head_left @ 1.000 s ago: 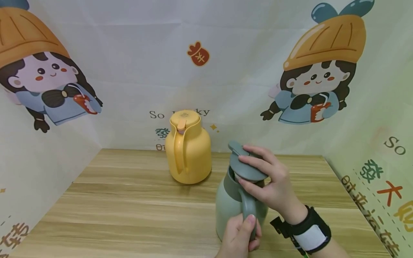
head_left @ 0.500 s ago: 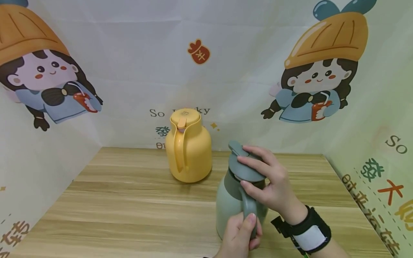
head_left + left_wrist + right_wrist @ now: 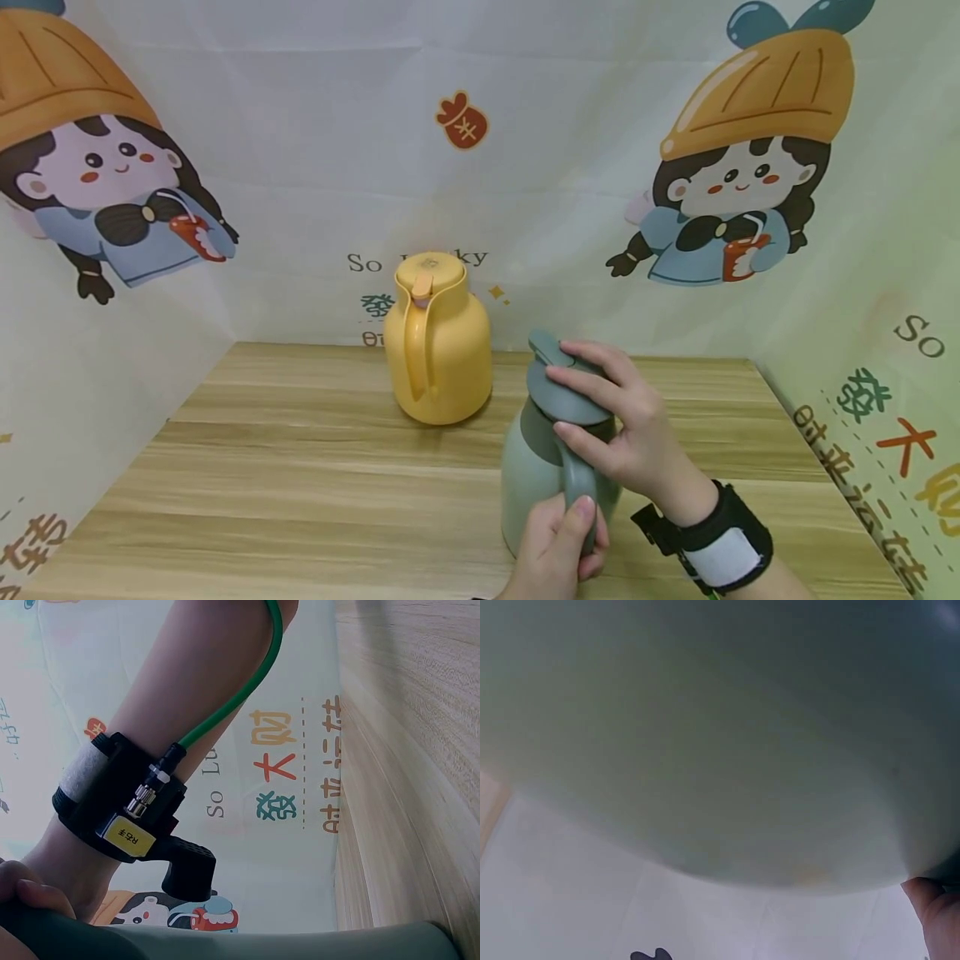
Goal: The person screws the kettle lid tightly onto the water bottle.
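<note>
A pale green thermos jug (image 3: 521, 492) stands upright on the table at the right of centre in the head view. My left hand (image 3: 555, 542) grips its grey-green handle (image 3: 579, 475) low down, thumb along the side. Above it, my right hand (image 3: 626, 408) holds the round grey-green lid (image 3: 558, 392), with fingers spread over the top and thumb at the rim. The lid sits on the jug's mouth, and the hand hides its right part. The jug's body (image 3: 705, 772) fills most of the right wrist view, blurred.
A yellow thermos jug (image 3: 450, 358) stands further back on the wooden table (image 3: 300, 500), left of the green one. Printed cloth walls (image 3: 315, 167) rise behind and at both sides. A black wrist strap (image 3: 124, 799) with a green cable (image 3: 240, 697) crosses the left wrist view.
The lid, tilted with a gap at its near edge a second ago, has come down onto the jug's mouth. Then lid and right hand shift slightly left. The left hand stays on the handle.
</note>
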The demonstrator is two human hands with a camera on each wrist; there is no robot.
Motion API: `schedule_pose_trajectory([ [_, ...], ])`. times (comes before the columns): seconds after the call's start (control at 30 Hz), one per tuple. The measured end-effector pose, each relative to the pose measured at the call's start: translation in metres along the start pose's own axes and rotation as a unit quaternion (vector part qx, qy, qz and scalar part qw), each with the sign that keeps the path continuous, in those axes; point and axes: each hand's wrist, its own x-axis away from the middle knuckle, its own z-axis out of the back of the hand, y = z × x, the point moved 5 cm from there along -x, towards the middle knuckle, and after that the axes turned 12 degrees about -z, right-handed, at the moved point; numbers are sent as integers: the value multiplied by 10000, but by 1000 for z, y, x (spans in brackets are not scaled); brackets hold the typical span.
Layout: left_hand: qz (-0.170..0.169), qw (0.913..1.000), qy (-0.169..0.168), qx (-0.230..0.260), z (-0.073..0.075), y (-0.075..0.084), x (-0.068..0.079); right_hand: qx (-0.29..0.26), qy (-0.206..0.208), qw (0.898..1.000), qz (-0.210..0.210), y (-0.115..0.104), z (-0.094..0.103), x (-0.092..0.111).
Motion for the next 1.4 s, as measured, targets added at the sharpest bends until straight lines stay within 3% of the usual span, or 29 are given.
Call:
schedule_pose_trajectory([
  [0.23, 210, 9998, 47, -16, -1, 0, 1, 55, -107, 9999, -99, 14, -2, 7],
  [0.57, -338, 9993, -98, 100, -1, 2, -2, 217, -357, 9991, -16, 9, 0, 5],
  [0.77, -436, 9989, -149, 112, -3, 10, -5, 530, -597, 9967, -177, 5, 1, 7],
  [0.93, -439, 9988, -164, 105, -2, 6, -4, 1139, -710, 9902, -379, 1, 2, 7],
  [1.2, -138, 9999, 9, 39, 0, -1, 1, 1694, -815, 9802, -620, -4, 3, 7],
  [1.4, -128, 9999, 9, 35, 0, -1, 0, 2294, -890, 9663, -754, -6, 3, 5],
])
